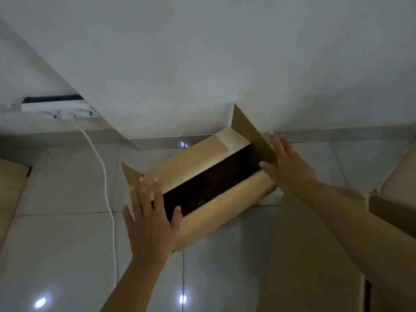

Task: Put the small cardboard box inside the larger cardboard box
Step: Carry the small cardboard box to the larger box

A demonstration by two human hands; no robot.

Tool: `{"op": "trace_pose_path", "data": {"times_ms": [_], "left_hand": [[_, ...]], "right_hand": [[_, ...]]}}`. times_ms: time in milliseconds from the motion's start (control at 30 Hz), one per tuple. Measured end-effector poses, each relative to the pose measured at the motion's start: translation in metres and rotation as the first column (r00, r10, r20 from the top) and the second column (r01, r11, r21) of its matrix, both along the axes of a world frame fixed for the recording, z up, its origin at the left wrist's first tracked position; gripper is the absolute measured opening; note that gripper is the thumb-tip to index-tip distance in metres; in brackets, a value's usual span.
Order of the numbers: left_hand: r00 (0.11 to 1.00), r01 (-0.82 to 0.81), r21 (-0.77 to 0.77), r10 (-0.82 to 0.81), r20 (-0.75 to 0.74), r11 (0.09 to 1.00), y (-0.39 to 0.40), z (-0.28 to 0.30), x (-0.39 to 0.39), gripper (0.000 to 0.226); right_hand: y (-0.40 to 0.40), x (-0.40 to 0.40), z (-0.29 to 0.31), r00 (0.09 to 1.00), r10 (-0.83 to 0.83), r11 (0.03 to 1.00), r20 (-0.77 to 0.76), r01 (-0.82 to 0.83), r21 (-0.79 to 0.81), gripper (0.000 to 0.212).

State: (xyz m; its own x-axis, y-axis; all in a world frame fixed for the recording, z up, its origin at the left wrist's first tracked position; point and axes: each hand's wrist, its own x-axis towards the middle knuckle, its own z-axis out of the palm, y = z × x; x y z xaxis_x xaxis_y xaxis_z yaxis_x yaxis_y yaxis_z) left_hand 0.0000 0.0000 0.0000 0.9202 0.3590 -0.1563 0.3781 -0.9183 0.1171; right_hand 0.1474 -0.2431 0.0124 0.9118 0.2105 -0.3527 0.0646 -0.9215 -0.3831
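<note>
A long cardboard box (225, 206) lies at an angle on the tiled floor by the wall. Its long flaps are partly folded in and a dark gap runs between them. Both end flaps stand up. My left hand (150, 219) lies flat with spread fingers on the near-left end flap, thumb at the edge of the dark gap. My right hand (286, 165) rests with spread fingers against the far-right end flap. Neither hand holds anything. A bigger cardboard surface (315, 255) fills the lower right under my right forearm. I cannot tell its full shape.
A white power strip (56, 106) sits by the wall at the left, and its white cable (108, 194) runs down across the glossy tiles. Another cardboard piece (11, 194) shows at the left edge, and more cardboard (394, 199) at the right edge.
</note>
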Motion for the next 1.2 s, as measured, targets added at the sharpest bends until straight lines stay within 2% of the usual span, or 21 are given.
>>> {"op": "trace_pose_path", "data": {"times_ms": [100, 200, 333, 467, 700, 800, 967, 1200], "left_hand": [[0.987, -0.120, -0.125, 0.131, 0.089, 0.985, 0.009, -0.011, -0.001, 0.065], [0.946, -0.263, -0.353, 0.312, 0.090, 0.898, 0.009, -0.019, -0.003, 0.066], [0.920, -0.291, -0.442, 0.376, 0.115, 0.849, 0.002, -0.019, 0.000, 0.062], [0.901, -0.357, -0.436, 0.427, 0.072, 0.826, 0.004, -0.009, 0.001, 0.063], [0.895, -0.338, -0.368, 0.417, 0.160, 0.866, 0.030, 0.045, -0.009, 0.059], [0.896, -0.306, -0.324, 0.386, 0.218, 0.895, 0.043, 0.081, -0.017, 0.059], [0.894, -0.297, -0.269, 0.366, 0.260, 0.916, 0.049, 0.155, -0.030, 0.059], [0.900, -0.255, -0.189, 0.305, 0.311, 0.948, 0.024, 0.268, -0.057, 0.063]], "right_hand": [[0.007, 0.010, -0.015, 0.999, -0.005, 1.000, 0.037, 0.005, -0.002, 0.062], [0.009, 0.013, -0.029, 0.997, -0.005, 0.998, 0.077, 0.009, -0.056, 0.058], [0.007, 0.022, -0.033, 0.994, 0.016, 0.990, 0.104, -0.002, -0.138, 0.066], [0.009, 0.020, -0.027, 0.989, 0.039, 0.995, 0.145, -0.024, -0.101, 0.070], [0.034, 0.001, 0.013, 0.976, 0.059, 0.998, 0.209, -0.051, -0.044, 0.074], [0.043, -0.011, 0.050, 0.975, 0.065, 0.997, 0.214, -0.055, -0.055, 0.076], [0.045, -0.027, 0.128, 0.968, 0.007, 1.000, 0.252, -0.013, 0.022, 0.071], [0.003, -0.076, 0.235, 0.955, -0.074, 0.989, 0.286, 0.034, 0.142, 0.067]]}}
